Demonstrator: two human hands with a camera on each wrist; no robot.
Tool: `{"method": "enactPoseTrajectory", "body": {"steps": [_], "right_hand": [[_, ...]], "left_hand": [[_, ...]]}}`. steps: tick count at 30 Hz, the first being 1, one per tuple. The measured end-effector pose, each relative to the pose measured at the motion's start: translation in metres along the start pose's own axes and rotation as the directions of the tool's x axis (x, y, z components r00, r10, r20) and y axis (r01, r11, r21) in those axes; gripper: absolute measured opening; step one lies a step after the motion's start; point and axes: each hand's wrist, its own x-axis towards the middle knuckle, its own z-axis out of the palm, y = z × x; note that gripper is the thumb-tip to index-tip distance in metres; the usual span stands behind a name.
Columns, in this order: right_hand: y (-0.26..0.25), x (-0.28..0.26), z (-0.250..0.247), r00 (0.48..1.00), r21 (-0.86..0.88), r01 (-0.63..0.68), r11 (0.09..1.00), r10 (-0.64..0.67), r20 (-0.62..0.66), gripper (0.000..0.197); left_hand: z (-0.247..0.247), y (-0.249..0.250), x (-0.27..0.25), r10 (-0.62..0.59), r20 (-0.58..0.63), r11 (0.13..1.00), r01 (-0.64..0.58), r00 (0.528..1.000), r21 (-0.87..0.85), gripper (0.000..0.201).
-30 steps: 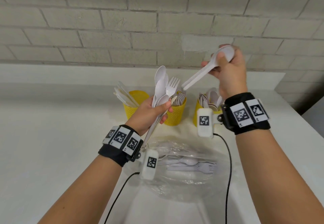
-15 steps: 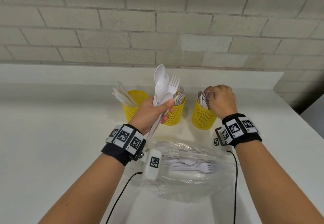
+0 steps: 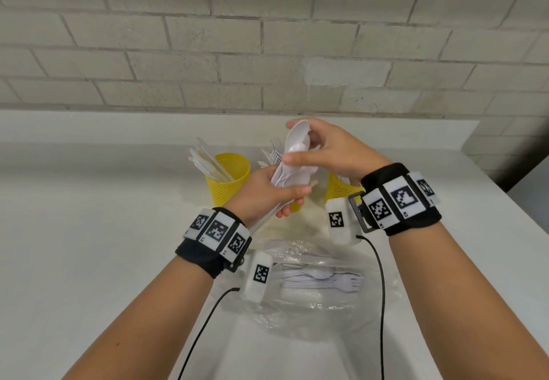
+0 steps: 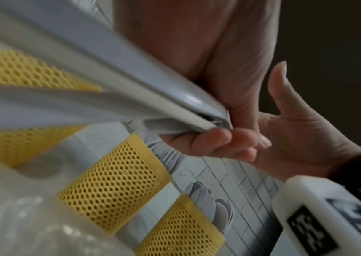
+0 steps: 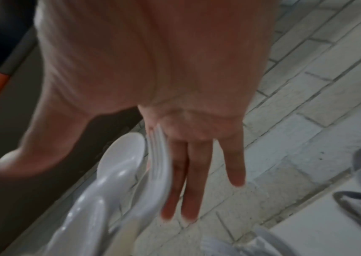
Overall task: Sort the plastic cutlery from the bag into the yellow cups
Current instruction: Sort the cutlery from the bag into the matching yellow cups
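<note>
My left hand (image 3: 282,198) grips a bunch of white plastic cutlery (image 3: 289,171) by the handles (image 4: 87,90), upright over the middle cup. My right hand (image 3: 297,141) reaches across to the top of the bunch. Its straight fingers (image 5: 186,181) lie behind a fork (image 5: 159,164) and a spoon bowl (image 5: 120,155), and the thumb is spread in front. Three yellow mesh cups stand in a row: the left cup (image 3: 228,183) holds knives, the middle cup (image 4: 113,183) holds forks and is mostly hidden, and the right cup (image 3: 338,189) holds spoons.
A clear plastic bag (image 3: 312,305) with more forks and spoons lies on the white counter (image 3: 89,231) just below my wrists. A brick wall (image 3: 267,52) rises behind the cups. The counter's edge drops off at the far right.
My right hand carried a single spoon down into the right cup, let it go, and has moved left to the top of the bunch. The left hand has held steady.
</note>
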Motion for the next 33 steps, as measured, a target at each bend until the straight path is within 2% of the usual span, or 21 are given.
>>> {"method": "enactPoseTrajectory", "body": {"steps": [1,3,5,7,13,20,23,25,29,33], "right_hand": [[0.0,0.002,0.002,0.999,-0.02,-0.002,1.0,0.003,0.04,0.055],[0.001,0.004,0.003,0.999,-0.033,0.017,0.999,-0.016,0.035,0.037],[0.003,0.004,0.003,0.999,0.019,0.043,0.999,-0.044,0.03,0.023],[0.006,0.004,0.004,0.998,0.078,0.062,0.995,-0.064,0.022,0.019],[0.01,0.002,0.005,0.994,0.206,0.113,0.972,-0.111,-0.021,0.014],[0.013,-0.002,0.006,0.991,0.313,0.125,0.941,-0.107,-0.074,0.018],[0.013,-0.005,0.007,0.995,0.386,0.103,0.917,-0.093,-0.046,0.027],[0.012,-0.005,0.009,0.997,0.349,0.073,0.934,-0.074,-0.011,0.035],[0.01,-0.005,0.01,0.998,0.341,0.048,0.939,-0.032,-0.053,0.017],[0.013,-0.007,0.008,0.995,0.38,0.064,0.923,-0.029,-0.097,0.016]], "left_hand": [[0.0,0.001,-0.001,-0.01,0.016,1.0,0.01,1.0,0.019,0.029],[-0.001,0.001,-0.003,-0.021,0.019,0.999,0.02,1.0,0.034,0.024],[-0.004,0.002,-0.005,-0.033,0.011,0.999,0.033,0.999,0.041,0.017],[-0.007,0.003,-0.005,-0.033,0.018,0.998,0.032,0.999,0.054,0.016],[-0.009,0.008,-0.007,-0.009,0.054,0.998,0.006,0.998,0.058,0.009],[-0.012,0.01,-0.007,-0.045,0.082,0.999,0.046,0.996,-0.011,0.006],[-0.011,0.012,-0.007,-0.066,0.099,0.997,0.069,0.993,-0.028,0.007],[-0.009,0.011,-0.006,-0.078,0.096,0.997,0.079,0.992,-0.009,0.01],[-0.006,0.008,-0.005,-0.103,0.086,0.994,0.105,0.991,-0.024,0.011],[-0.008,0.008,-0.004,-0.12,0.094,0.992,0.123,0.988,-0.027,0.011]]}}
